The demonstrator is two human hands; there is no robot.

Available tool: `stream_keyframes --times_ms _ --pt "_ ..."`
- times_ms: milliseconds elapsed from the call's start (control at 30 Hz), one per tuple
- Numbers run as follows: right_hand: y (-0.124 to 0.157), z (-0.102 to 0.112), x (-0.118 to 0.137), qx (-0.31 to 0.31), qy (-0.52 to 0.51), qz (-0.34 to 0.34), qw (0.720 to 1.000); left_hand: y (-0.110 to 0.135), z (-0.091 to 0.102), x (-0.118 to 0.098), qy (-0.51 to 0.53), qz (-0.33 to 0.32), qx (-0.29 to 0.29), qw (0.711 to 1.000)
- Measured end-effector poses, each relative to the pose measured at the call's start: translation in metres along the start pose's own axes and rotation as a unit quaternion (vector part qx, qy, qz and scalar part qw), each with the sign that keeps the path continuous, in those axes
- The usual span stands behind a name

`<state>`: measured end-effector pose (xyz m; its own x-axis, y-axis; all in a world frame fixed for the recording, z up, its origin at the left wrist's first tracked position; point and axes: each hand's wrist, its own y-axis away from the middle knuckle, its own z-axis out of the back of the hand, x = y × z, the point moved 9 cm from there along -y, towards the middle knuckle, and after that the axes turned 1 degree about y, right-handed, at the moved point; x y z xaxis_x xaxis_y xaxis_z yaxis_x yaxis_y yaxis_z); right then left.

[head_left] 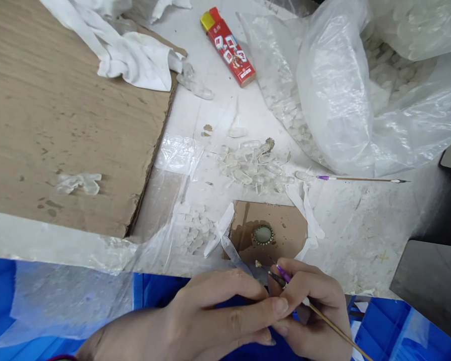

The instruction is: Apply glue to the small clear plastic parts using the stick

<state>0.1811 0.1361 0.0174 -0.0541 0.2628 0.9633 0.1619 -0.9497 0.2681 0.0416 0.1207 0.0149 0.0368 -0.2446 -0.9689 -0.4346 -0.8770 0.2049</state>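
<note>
At the bottom edge, my left hand (229,316) is closed, its index finger stretched across to meet the fingers of my right hand. What its fingertips hold, if anything, is hidden. My right hand (319,306) is closed around a thin paintbrush (334,326) with a wooden handle. A small purple piece with a fine point (283,273) and a dark tip stick out between its fingers. Just beyond the hands lies a small cardboard piece (287,245) with a wet patch. On it rests an oval pale stone in a beaded, brass-coloured setting (264,234).
Clear plastic pieces (248,168) lie heaped on the white table (346,220). Nearby are another thin brush (361,179), a red box with a yellow end (229,47) and a large plastic bag (334,90). A cardboard sheet (78,130) with white cloth (135,60) covers the left.
</note>
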Motion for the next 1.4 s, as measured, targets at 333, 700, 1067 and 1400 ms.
stream_keyframes --times_ms 333,700,1067,1400 --pt "0.004 0.001 -0.001 0.009 -0.013 -0.003 1.0 0.0 -0.004 -0.006 -0.003 -0.131 0.033 0.991" --pt "0.007 -0.002 -0.001 0.021 -0.029 -0.004 0.999 -0.001 -0.005 -0.004 -0.01 -0.087 0.069 0.994" --pt "0.008 0.002 -0.002 0.022 0.012 0.009 1.0 -0.005 -0.002 -0.016 -0.023 -0.094 0.104 0.99" --pt "0.013 0.001 -0.005 0.022 -0.011 0.008 1.0 0.007 -0.01 0.006 0.055 0.009 0.085 0.995"
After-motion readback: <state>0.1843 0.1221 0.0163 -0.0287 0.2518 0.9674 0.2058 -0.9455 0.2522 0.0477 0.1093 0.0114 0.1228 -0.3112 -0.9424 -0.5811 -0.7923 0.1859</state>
